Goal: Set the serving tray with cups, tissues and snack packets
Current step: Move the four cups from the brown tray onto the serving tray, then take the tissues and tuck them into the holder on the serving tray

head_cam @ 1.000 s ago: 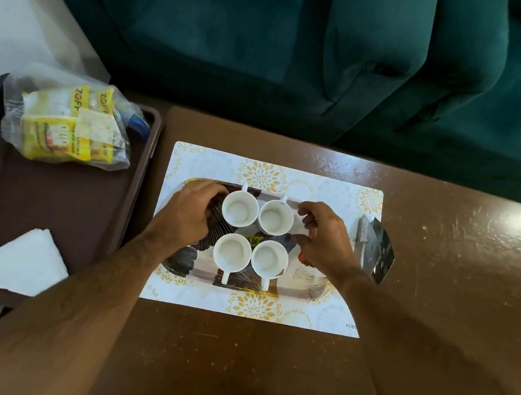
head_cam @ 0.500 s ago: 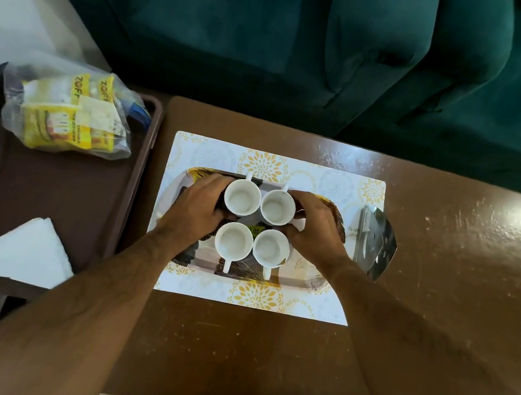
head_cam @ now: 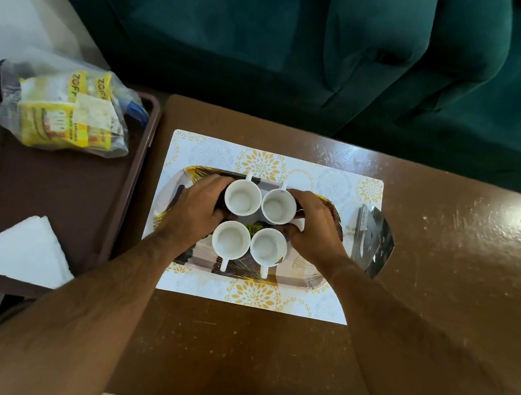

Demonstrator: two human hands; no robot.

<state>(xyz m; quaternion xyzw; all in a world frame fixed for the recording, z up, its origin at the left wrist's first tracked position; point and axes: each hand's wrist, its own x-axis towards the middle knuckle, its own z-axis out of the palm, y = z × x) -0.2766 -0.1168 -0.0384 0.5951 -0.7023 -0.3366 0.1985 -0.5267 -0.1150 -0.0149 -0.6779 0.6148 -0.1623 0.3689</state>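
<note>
Several white cups stand in a square on the patterned serving tray [head_cam: 300, 279]. My left hand [head_cam: 196, 208] grips the far left cup [head_cam: 242, 197] from its left side. My right hand [head_cam: 314, 229] grips the far right cup [head_cam: 279, 206] from its right side. The near left cup [head_cam: 230, 240] and near right cup [head_cam: 268, 246] stand free, handles toward me. A small green and yellow packet [head_cam: 251, 229] shows between the cups. White tissues [head_cam: 16, 250] and a clear bag of yellow snack packets [head_cam: 62, 112] lie on the brown side tray [head_cam: 44, 194].
The serving tray rests on a white and yellow placemat [head_cam: 252, 295] on a brown wooden table [head_cam: 446, 282]. A silver foil packet [head_cam: 373, 240] lies at the placemat's right edge. A dark green sofa [head_cam: 314, 39] runs along the table's far side.
Both hands have closed in from the tray's sides onto the two far cups, pressing them together. The view has shifted slightly.
</note>
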